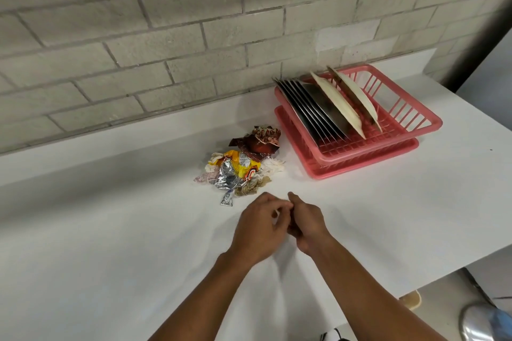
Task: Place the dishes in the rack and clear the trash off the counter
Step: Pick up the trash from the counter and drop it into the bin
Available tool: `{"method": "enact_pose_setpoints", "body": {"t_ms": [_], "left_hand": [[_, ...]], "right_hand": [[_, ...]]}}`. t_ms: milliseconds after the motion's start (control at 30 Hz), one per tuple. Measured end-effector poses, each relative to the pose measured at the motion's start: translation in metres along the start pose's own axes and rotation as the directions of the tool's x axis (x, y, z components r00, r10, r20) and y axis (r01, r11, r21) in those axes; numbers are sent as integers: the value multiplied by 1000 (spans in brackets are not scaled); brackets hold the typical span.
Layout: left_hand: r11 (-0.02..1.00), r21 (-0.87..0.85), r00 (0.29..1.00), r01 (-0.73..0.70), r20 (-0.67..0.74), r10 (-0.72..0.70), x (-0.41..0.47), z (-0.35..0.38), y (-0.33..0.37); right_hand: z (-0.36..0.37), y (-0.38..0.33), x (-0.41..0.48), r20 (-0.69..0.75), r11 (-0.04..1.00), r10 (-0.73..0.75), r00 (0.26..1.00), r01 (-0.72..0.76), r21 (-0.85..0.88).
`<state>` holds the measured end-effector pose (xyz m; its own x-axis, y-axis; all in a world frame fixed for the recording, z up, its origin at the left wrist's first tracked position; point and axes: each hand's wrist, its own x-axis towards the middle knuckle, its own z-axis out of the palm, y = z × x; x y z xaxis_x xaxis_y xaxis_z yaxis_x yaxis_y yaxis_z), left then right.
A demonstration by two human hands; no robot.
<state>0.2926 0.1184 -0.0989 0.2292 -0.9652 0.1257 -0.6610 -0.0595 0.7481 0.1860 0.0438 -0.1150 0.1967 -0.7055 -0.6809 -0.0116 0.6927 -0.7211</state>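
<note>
Nearest to me, both forearms reach out over the white counter, and the two hands meet just this side of the rubbish. The left hand has its fingers curled in toward the right hand, whose fingers are tucked under, and the two touch. A tiny pale speck shows between them, but I cannot tell whether either hand is pinching anything or is simply closed against the other. Just beyond the fingertips, and apart from them, lies the trash: a heap of crumpled wrappers in silver foil, yellow and dark red, with scrunched tissue round the edges, all resting on the counter. Farther back and to the right stands the pink dish rack on a matching pink drip tray. Inside it a row of steel plates stands on edge at the left, leaning, and two cream plates lean beside them to the right. Behind everything runs the pale brick wall
</note>
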Motion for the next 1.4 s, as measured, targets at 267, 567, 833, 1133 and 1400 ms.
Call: {"method": "enact_pose_setpoints", "body": {"t_ms": [267,567,833,1133,1400], "left_hand": [[943,287,984,168,-112,-141,123,-51,-35],[804,570,924,170,192,-331,182,-44,-62],[889,382,967,252,-146,-211,175,-66,-58],[965,-182,967,189,-137,-216,69,-89,-5],[981,-60,962,182,218,-165,10,-45,28]], "right_hand": [[-2,5,2,17,997,67,998,-67,47],[-4,1,1,24,997,67,997,-68,41],[-4,-3,-1,81,994,55,995,-62,88],[-15,-3,-4,213,953,55,976,-115,281],[-48,19,-28,509,921,-34,860,-171,351]]}}
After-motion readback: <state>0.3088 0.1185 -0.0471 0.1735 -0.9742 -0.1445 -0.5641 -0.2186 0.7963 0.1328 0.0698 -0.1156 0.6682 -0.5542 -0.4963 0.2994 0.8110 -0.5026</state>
